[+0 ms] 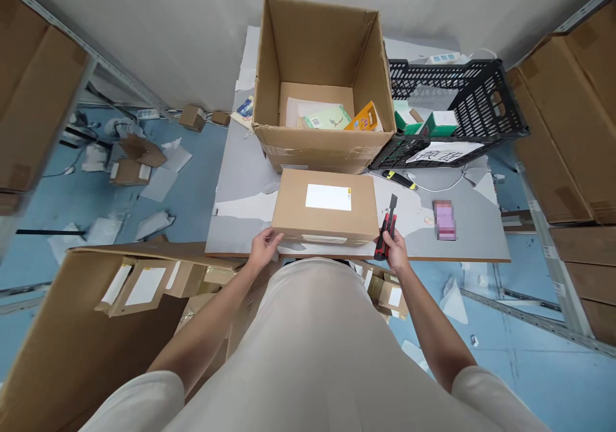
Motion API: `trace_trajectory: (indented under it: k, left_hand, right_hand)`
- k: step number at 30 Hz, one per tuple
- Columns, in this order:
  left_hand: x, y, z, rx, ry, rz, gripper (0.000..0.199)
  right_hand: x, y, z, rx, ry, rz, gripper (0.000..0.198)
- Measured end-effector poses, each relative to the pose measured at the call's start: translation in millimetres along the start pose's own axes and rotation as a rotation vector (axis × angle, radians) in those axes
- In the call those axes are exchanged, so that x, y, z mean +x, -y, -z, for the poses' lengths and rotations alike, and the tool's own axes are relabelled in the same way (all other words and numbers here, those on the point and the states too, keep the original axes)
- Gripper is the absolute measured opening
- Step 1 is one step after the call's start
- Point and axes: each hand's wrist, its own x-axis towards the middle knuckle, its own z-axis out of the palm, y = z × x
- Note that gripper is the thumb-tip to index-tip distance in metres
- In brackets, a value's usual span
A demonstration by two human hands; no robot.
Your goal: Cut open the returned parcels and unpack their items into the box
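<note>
A closed cardboard box (pixel 293 204) with a white label on its top lies at the front of the grey table, before my body. My left hand (pixel 264 248) pinches its near left corner, thumb on the cardboard and the other fingers partly hidden. In my right hand (pixel 395 251) is a red and black utility knife (pixel 385 233), held upright beside the box's right side with the dark blade out. Behind the closed box stands a large open carton (pixel 317 149) holding several flat packets (pixel 327 117) and an orange package (pixel 364 119).
A black plastic crate (pixel 486 111) with green-and-white boxes sits at the back right. A yellow and black cutter (pixel 400 180) and a pink pack (pixel 444 220) lie on the table (pixel 474 242). At lower left, a big carton (pixel 62 329) holds smaller boxes. Shelving flanks both sides.
</note>
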Motion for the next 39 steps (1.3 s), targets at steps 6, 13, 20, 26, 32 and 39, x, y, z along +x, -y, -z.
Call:
trace_trajectory:
  k: [6, 13, 20, 26, 32, 39]
  left_hand:
    - [7, -55, 16, 0.187, -0.151, -0.051, 0.045]
    - [29, -77, 1, 0.394, -0.132, -0.114, 0.047]
    - [18, -60, -24, 0.519, -0.343, -0.413, 0.073]
    - [15, -53, -37, 0.59, -0.192, -0.725, 0.021]
    - [18, -54, -38, 0.606, -0.198, -0.774, 0.023]
    - [21, -52, -37, 0.583, -0.168, -0.736, 0.024]
  right_hand:
    - [12, 38, -3, -0.028, 0.093, 0.074, 0.045]
    - [47, 53, -16, -0.288, 0.105, 0.161, 0.043]
    - [42, 78, -35, -1.003, 0.048, 0.494, 0.043]
    - [21, 118, -124, -1.656, 0.627, 0.631, 0.046]
    - [37, 121, -189, -1.917, 0.99, 0.723, 0.054]
    - [34, 123, -202, -2.008, 0.983, 0.746, 0.061]
